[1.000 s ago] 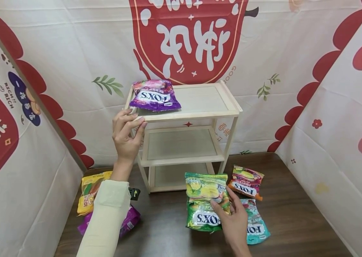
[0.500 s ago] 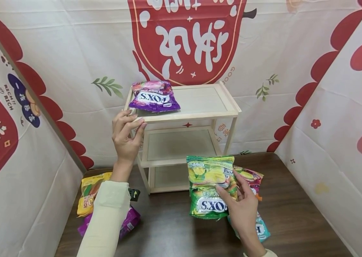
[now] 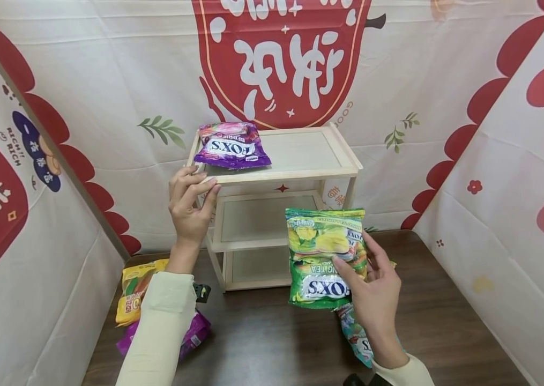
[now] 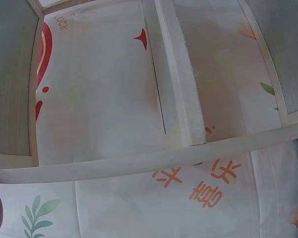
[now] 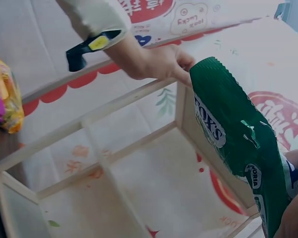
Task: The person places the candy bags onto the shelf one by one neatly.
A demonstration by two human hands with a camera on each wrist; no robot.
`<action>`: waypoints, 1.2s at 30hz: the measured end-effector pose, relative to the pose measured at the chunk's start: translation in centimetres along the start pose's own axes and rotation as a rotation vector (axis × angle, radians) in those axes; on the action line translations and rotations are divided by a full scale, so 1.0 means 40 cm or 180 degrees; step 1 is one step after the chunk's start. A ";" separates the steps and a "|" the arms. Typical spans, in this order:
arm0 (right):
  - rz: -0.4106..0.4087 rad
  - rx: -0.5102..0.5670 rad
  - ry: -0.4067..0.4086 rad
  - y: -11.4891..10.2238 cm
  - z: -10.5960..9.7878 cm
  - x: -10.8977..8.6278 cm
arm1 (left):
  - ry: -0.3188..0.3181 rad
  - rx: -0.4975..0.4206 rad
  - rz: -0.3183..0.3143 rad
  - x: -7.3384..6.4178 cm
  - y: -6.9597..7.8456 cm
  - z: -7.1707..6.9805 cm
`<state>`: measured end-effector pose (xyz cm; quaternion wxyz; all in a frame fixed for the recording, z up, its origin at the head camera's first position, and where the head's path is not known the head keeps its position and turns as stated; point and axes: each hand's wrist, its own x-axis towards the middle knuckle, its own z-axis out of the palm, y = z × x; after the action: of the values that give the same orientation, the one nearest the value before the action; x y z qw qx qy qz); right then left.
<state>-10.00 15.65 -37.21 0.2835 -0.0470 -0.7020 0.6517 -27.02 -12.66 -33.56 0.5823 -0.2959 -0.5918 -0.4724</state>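
While our right hand [image 3: 377, 292] pinches the right side of a glossy green-and-yellow plastic candy bag [image 3: 322, 257], thumb across its front, we hold that bag raised in front of the right part of a pale wooden rack [image 3: 286, 176]. The bag is a plump, creased rectangle with crimped, zigzag ends. Our left hand [image 3: 191, 201] grips the rack's top front corner, on the left. The rack has three tiers, each a smooth panel in a slim, square-edged frame. One puffy purple plastic candy bag [image 3: 233, 145] lies at the left of the top tier; the panel runs on rightward to a narrow rim. Open space shows between the tiers. On the dark wood-grain table [image 3: 267, 343], we count two bags at left, one yellow [image 3: 139, 289] and one magenta [image 3: 195, 335], partly behind our sleeve [image 3: 161, 327], and one teal bag [image 3: 355, 327], partly hidden by our right forearm. Printed white cloth [image 3: 117, 107] walls three sides.
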 end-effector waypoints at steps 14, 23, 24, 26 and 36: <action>-0.0482 0.0184 0.0085 -0.077 0.015 0.061 | -0.0039 -0.0065 0.0043 -0.001 0.000 0.001; -0.0738 0.0263 0.0070 -0.121 0.024 0.111 | -0.0026 -0.0031 0.0007 0.002 0.001 -0.003; -0.0758 0.0268 0.0072 -0.127 0.025 0.117 | -0.0028 -0.0029 0.0013 0.003 0.001 -0.004; -0.0790 0.0235 0.0083 -0.137 0.026 0.129 | -0.0022 -0.0038 0.0024 0.001 0.001 -0.003; -0.0779 0.0012 0.0067 -0.174 0.037 0.172 | -0.0003 -0.0058 0.0039 0.001 0.002 0.000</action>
<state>-14.30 16.33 -28.32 0.3683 0.0327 -0.6982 0.6130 -26.95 -12.66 -33.50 0.5823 -0.3050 -0.5859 -0.4740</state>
